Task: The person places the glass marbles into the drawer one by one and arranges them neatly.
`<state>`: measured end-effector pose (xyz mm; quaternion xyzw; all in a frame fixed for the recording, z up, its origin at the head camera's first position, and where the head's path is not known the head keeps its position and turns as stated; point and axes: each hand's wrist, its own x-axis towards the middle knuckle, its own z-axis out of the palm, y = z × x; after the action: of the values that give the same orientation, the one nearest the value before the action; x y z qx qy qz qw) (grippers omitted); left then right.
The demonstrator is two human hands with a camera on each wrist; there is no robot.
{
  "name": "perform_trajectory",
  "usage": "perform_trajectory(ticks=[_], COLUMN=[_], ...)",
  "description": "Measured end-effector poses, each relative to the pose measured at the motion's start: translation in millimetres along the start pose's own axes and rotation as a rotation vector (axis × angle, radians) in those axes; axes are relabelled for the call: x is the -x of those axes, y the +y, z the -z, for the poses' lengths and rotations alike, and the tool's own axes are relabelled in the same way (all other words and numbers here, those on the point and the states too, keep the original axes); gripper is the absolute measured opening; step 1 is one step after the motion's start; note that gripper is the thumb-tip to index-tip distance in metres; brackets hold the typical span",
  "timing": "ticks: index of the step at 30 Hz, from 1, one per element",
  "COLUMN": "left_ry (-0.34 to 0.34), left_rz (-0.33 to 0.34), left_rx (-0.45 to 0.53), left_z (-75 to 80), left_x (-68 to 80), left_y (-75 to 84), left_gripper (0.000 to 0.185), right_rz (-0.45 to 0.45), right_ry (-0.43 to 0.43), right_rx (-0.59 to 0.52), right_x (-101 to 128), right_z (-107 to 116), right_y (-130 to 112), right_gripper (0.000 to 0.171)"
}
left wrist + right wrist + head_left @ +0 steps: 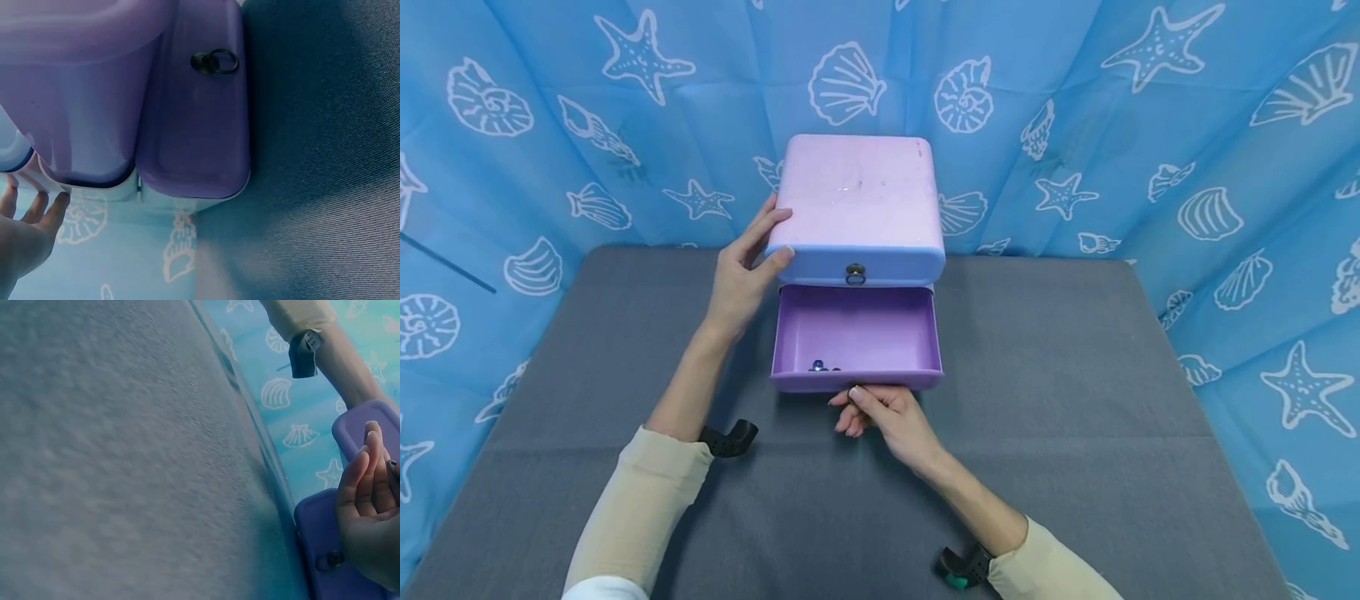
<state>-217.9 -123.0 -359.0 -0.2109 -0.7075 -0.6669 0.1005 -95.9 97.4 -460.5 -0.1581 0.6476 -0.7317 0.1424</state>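
A small drawer cabinet (857,179) with a pale pink top stands at the back of the table. Its blue upper drawer (805,265) is closed and has a ring pull (855,275). Below it, a purple drawer (857,317) is pulled out, with a few small dark shiny pieces (818,365) near its front left. My left hand (737,279) rests against the cabinet's left side, thumb by the upper drawer's front corner. At the pulled-out drawer's front, my right hand (887,417) pinches a dark pull, mostly hidden by the thumb. The left wrist view shows a closed lowest drawer (194,125).
Grey cloth covers the table (1060,375). Behind the cabinet hangs a blue curtain (1000,50) with white shells and starfish, close to the table's back edge. The lowest drawer's ring pull (215,61) sticks out from its front. Black bands are on both wrists.
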Motion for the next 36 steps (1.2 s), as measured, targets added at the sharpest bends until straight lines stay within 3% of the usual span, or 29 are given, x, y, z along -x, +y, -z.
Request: perform_trajectory(ticks=[25, 36], left_ry=[0.016, 0.032], left_rz=[-0.018, -0.020], left_rx=[0.000, -0.028], left_z=[-0.7, -1.7], left_x=[-3.9, -3.4], left_y=[3.4, 5.1], left_gripper=[0.044, 0.043], right_rz=[0.025, 0.126], right_ry=[0.041, 0.066], right_rx=[-0.011, 0.005], right_x=[-36.9, -54.8], right_z=[16.1, 16.0], right_y=[-8.8, -6.6], right_gripper=[0.040, 0.037])
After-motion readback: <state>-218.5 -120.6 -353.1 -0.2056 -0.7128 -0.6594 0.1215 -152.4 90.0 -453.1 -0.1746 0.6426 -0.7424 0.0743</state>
